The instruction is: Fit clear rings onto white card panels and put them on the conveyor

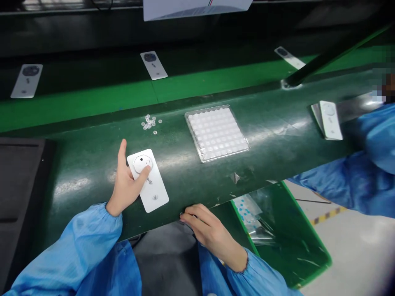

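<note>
A white phone back cover (156,187) with an octagonal camera area lies at a slant on the green bench. My left hand (128,181) is on its left side, the thumb pressed across the camera area and one finger stretched upward. The remaining left fingers are hidden. At the bench's front edge, my right hand (212,230) has its fingers pinched together; a tiny dark thing seems to show at the tips, too small to name. Small clear round pieces (149,122) lie in a loose cluster behind the cover. Right of them sits a clear tray (202,158) filled with rows of white discs.
More phone covers lie on the green strip beyond: left (26,84), middle (156,68), right (288,57). A few covers (331,123) are stacked near a co-worker's blue sleeve (333,181). Below the bench, a green bin (296,238) holds plastic bags. A dark post (327,57) stands at right.
</note>
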{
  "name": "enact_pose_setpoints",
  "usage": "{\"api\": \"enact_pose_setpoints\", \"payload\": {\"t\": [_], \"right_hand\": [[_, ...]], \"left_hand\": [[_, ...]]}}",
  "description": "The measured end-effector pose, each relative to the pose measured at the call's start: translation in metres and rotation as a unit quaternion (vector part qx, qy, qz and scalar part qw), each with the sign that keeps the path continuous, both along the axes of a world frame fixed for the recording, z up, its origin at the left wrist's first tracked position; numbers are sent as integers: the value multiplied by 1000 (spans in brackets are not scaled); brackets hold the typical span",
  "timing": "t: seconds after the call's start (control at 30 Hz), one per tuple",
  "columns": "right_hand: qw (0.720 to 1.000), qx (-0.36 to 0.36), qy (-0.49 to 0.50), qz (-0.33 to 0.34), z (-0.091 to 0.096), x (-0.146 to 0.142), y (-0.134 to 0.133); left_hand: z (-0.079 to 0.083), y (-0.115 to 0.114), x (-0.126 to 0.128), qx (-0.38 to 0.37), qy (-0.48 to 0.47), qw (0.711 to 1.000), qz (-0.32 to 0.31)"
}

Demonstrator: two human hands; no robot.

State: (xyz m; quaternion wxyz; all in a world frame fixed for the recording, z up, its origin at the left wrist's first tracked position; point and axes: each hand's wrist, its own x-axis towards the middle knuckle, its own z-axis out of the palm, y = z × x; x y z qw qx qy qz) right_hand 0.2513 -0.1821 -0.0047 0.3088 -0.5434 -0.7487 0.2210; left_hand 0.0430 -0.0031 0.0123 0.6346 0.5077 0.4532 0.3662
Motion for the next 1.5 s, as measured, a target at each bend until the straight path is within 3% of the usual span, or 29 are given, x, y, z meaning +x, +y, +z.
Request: {"api": "enact_pose_setpoints", "payload": {"t": [0.27, 0.37, 0.43, 0.5, 0.57, 0.63, 0.7, 0.77, 0.93, 1.27, 1.5], "right_hand": [[999, 52, -13, 4, -8, 6, -11], [998, 12, 53, -8, -2, 7, -11], [984, -63, 155, -64, 4, 2, -3], [934, -162, 285, -139, 11, -6, 13], [857, -235, 417, -192, 16, -16, 35], [785, -262, 519, -212, 20, -25, 58], [741, -282, 573, -207, 23, -32, 76], [724, -302, 588, -196, 26, -38, 88], [737, -326, 567, -173, 33, -43, 95], [847, -275, 432, -139, 41, -30, 99], [885, -244, 370, -141, 50, -29, 109]], "left_hand": [[1, 0, 1, 5, 6, 1000, -3], [2, -1, 1, 5, 2, 1000, -2], [2, -3, 1, 11, 5, 1000, -8], [1, -6, 0, 38, 33, 999, -20], [-1, -9, 0, 98, 82, 991, -38], [-2, -11, -1, 168, 121, 977, -56], [-2, -12, -1, 208, 131, 967, -69], [-1, -12, -2, 217, 119, 965, -84], [2, -11, -3, 207, 86, 968, -116], [5, -10, -5, 208, 68, 966, -137], [5, -12, -4, 125, 65, 985, -104]]}}
